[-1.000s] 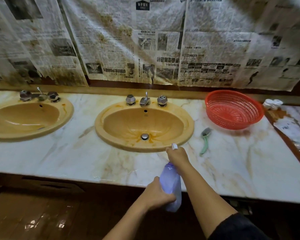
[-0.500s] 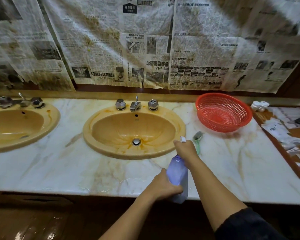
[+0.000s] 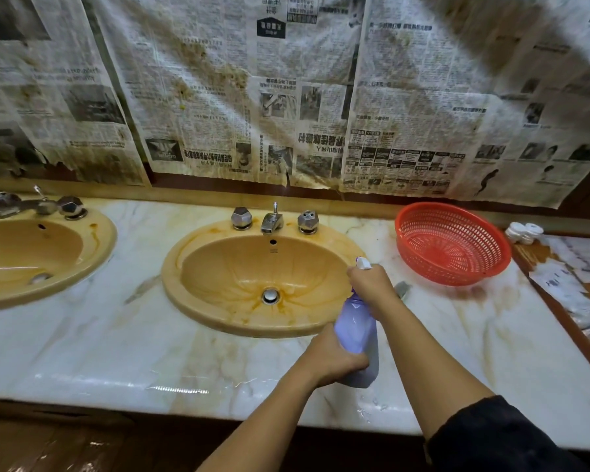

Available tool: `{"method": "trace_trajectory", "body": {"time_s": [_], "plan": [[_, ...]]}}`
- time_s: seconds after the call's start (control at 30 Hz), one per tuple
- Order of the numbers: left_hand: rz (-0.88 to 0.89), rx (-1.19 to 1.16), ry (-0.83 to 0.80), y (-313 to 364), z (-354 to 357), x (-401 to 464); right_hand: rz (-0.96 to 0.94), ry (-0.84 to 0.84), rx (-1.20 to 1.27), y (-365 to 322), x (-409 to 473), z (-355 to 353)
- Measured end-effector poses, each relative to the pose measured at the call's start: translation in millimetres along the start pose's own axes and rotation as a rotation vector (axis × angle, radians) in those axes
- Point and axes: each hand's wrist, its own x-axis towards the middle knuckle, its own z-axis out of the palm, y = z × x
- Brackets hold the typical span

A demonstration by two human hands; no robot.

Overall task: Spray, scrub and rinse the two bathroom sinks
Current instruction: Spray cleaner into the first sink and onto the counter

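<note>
Your right hand (image 3: 372, 284) has its grip clenched round the neck and trigger of the spray bottle (image 3: 356, 338), with the white nozzle (image 3: 363, 264) poking out above your knuckles toward the nearer sink (image 3: 263, 277); that aim looks chosen so the mist lands in the stained basin. Your left hand (image 3: 334, 357) wraps the bottle's lower body, likely to steady it while you squeeze. The bottle hangs over the table (image 3: 116, 352) at the sink's front right rim. Orange streaks run toward the drain (image 3: 270, 296), so spraying seems the step in hand. The second sink (image 3: 31, 253) waits at far left. Just behind your right hand a brush (image 3: 402, 288) lies partly hidden, near the red basket (image 3: 452, 243), handy for scrubbing.
</note>
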Motion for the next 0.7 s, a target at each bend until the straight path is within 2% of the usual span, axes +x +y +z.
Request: {"method": "trace_trajectory", "body": {"time_s": [0.07,0.33,0.53,0.7], "plan": [[-0.003,-0.004,0.02,0.9,-8.3,6.4,0.003,-0.034,0.003,-7.0,8.0,5.4],[-0.014,-0.005,0.026,-4.5,-28.0,20.8,0.032,-0.003,-0.047,-27.0,18.3,24.7],[-0.08,-0.076,0.078,-20.5,-44.8,13.1,0.054,-0.128,-0.039,-37.7,16.2,48.0],[-0.115,-0.137,0.151,-41.7,-54.1,0.1,0.044,-0.166,-0.01,-39.8,8.8,84.3]]}}
